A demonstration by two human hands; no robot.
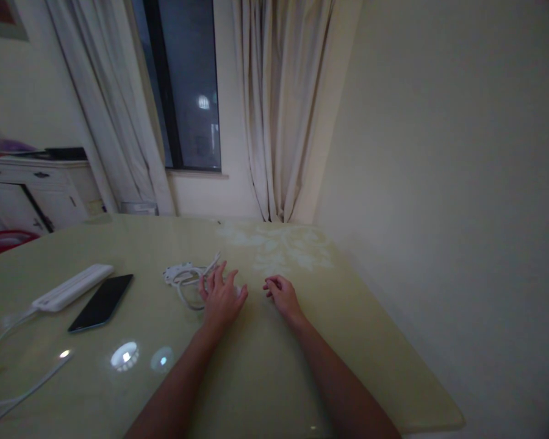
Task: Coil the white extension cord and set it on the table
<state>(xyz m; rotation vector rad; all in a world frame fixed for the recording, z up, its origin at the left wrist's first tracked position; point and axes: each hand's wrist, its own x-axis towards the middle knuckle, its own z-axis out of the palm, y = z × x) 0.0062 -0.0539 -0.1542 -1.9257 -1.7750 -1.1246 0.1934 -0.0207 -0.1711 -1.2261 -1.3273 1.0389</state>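
Note:
My left hand lies flat on the pale green table with its fingers spread, and the fingertips rest on a loosely coiled white cable. Part of the cable's loop curves under the hand's left side. My right hand rests on the table just right of the left hand, its fingers curled inward into a loose fist. Nothing shows inside them. The two hands lie about a hand's width apart.
A dark phone lies face up left of the cable, beside a white power strip whose cord runs off the left edge. Curtains and a dark window stand behind the table. A wall runs along the right.

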